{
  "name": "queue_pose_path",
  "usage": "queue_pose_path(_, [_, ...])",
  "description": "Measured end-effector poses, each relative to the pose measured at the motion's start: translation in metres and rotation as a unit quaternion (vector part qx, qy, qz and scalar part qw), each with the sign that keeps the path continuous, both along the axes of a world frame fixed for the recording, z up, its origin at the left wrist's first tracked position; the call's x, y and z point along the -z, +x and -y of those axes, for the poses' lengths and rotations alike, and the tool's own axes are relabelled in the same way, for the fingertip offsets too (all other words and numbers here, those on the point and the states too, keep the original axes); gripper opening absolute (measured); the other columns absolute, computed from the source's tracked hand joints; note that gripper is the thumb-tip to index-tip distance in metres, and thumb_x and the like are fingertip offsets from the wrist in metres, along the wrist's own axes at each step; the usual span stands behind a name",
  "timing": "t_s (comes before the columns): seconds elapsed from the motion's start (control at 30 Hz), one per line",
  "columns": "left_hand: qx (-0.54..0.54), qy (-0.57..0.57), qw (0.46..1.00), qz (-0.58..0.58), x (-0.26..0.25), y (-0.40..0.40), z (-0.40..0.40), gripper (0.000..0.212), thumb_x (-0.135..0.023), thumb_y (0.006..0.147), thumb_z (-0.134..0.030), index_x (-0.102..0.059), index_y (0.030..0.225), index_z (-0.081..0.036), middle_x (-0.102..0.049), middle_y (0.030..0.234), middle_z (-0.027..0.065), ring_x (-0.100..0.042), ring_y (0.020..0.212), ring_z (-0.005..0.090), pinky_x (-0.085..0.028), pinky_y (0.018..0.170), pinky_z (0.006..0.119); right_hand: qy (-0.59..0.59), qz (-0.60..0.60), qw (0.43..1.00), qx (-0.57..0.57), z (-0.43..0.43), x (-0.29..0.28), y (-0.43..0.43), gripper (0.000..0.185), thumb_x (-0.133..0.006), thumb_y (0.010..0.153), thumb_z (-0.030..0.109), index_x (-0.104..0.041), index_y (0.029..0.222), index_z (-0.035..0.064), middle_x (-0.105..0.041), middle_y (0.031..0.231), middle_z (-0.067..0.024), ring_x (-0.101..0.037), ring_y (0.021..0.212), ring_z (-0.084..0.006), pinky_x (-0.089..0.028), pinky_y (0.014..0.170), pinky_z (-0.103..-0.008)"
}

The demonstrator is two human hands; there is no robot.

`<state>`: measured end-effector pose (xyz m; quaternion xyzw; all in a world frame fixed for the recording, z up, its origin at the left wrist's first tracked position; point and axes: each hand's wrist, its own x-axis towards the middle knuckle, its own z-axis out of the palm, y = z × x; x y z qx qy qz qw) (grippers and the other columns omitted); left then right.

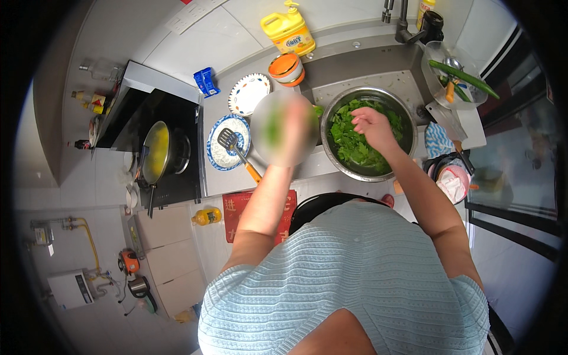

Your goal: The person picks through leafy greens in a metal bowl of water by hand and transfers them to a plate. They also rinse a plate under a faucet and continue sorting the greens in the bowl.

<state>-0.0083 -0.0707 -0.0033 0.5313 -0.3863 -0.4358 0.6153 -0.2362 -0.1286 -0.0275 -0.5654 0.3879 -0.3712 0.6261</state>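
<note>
A round stainless steel basin (412,146) stands over the front edge of the sink, with leafy greens (357,148) in water inside it. Above those leaves is my right hand (376,128), fingers bent and a little apart, with nothing visible in them. My left hand (296,124) is to the basin's left, in a heavily blurred round patch. Something green shows beside it there, but its grip cannot be made out. Left of this patch, a slotted spatula (242,155) with an orange handle rests across a blue-rimmed plate (214,137).
A frying pan (156,153) with yellow contents sits on the black cooktop (177,195). Along the back are a patterned plate (249,93), orange-and-white bowls (286,69) and a yellow detergent jug (288,29). At right are a clear container (432,73) with cucumbers (466,79) and a cleaver (446,120).
</note>
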Motion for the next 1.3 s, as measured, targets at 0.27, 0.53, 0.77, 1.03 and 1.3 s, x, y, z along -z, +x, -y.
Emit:
queue_pose_path(0.27, [-0.033,-0.007,0.689,0.724,0.032,0.063,-0.037,0.028,-0.060,0.083,-0.007,-0.059,0.112,-0.007,-0.065,0.104,0.0109,-0.056,0.108,0.0287,-0.042,0.091,0.040,-0.033,-0.048,0.995,0.078,0.030,0.027,-0.071,0.031,-0.044,0.080,-0.008,-0.061,0.104,0.0008,-0.066,0.087,-0.0098,-0.059,0.069,-0.0126,-0.049,0.065,-0.0247])
queue_pose_path(0.53, [-0.015,-0.067,0.839,0.539,0.016,0.034,-0.005,0.017,-0.051,0.090,-0.002,-0.052,0.106,-0.004,-0.067,0.087,0.0124,-0.066,0.076,0.0218,-0.051,0.069,0.033,-0.165,-0.137,0.959,0.184,0.066,0.010,-0.094,0.028,-0.053,0.083,0.003,-0.062,0.109,0.0027,-0.067,0.101,-0.0148,-0.065,0.085,-0.0257,-0.050,0.078,-0.0323])
queue_pose_path(0.77, [0.148,-0.100,0.822,0.541,0.004,-0.040,0.036,0.012,-0.057,0.085,-0.002,-0.059,0.097,-0.001,-0.064,0.100,0.0148,-0.063,0.093,0.0293,-0.050,0.080,0.035,-0.419,-0.418,0.788,0.169,0.098,-0.002,-0.098,0.034,-0.055,0.084,0.014,-0.059,0.117,0.0079,-0.053,0.127,-0.0189,-0.052,0.115,-0.0331,-0.043,0.094,-0.0425])
queue_pose_path(1.03, [0.197,0.084,0.823,0.526,0.049,-0.080,0.080,0.053,-0.062,0.086,-0.035,-0.051,0.125,-0.001,-0.056,0.119,0.0230,-0.053,0.112,0.0363,-0.042,0.096,0.038,-0.291,-0.382,0.876,-0.034,0.072,0.037,-0.052,0.031,-0.051,0.086,0.014,-0.059,0.116,0.0096,-0.059,0.114,-0.0179,-0.056,0.107,-0.0347,-0.045,0.092,-0.0425])
queue_pose_path(1.3, [0.358,0.218,0.768,0.484,0.061,-0.095,0.048,0.075,-0.055,0.086,-0.057,-0.045,0.133,0.001,-0.044,0.135,0.0247,-0.045,0.124,0.0351,-0.035,0.105,0.034,-0.093,-0.468,0.854,-0.208,0.048,0.049,-0.067,0.034,-0.052,0.088,0.024,-0.059,0.116,0.0068,-0.060,0.113,-0.0190,-0.058,0.103,-0.0367,-0.049,0.086,-0.0456])
